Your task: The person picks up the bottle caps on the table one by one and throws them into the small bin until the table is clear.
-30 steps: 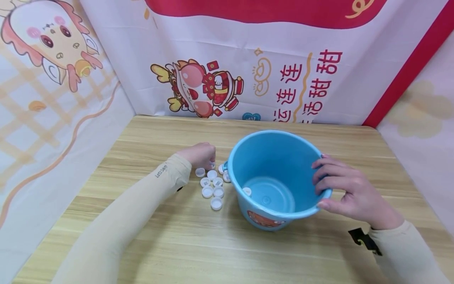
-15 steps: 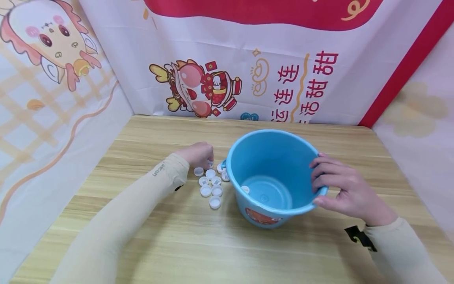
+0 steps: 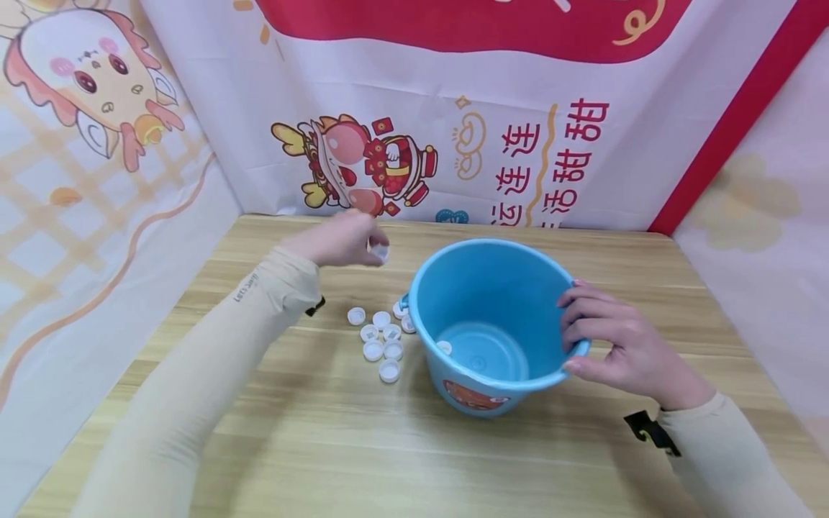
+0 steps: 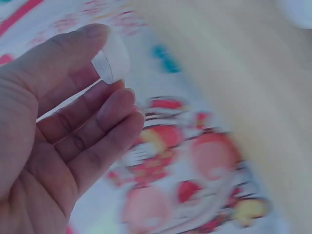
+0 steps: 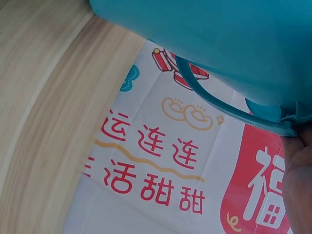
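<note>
My left hand (image 3: pixel 342 239) is raised above the table and pinches a white bottle cap (image 4: pixel 117 57) between thumb and fingertips. Below and nearer the front, several more white bottle caps (image 3: pixel 373 350) lie in a loose cluster on the wood. To their right is a blue bucket (image 3: pixel 499 284), its mouth facing up toward the head camera. One white cap (image 3: pixel 444 347) shows inside it, low on the left. My right hand (image 3: pixel 612 338) grips the bucket's right rim, fingers inside and thumb outside. In the right wrist view the bucket's handle (image 5: pixel 214 101) hangs along its outer side.
The wooden table (image 3: pixel 311 446) ends at a printed cloth backdrop (image 3: pixel 363 79) at the back. More printed cloth stands along the left and right sides. The bucket partly hides the rightmost loose caps.
My left hand has lifted from the cap cluster, moving up and away toward the back with a cap in its fingers. My right hand keeps its grip on the rim.
</note>
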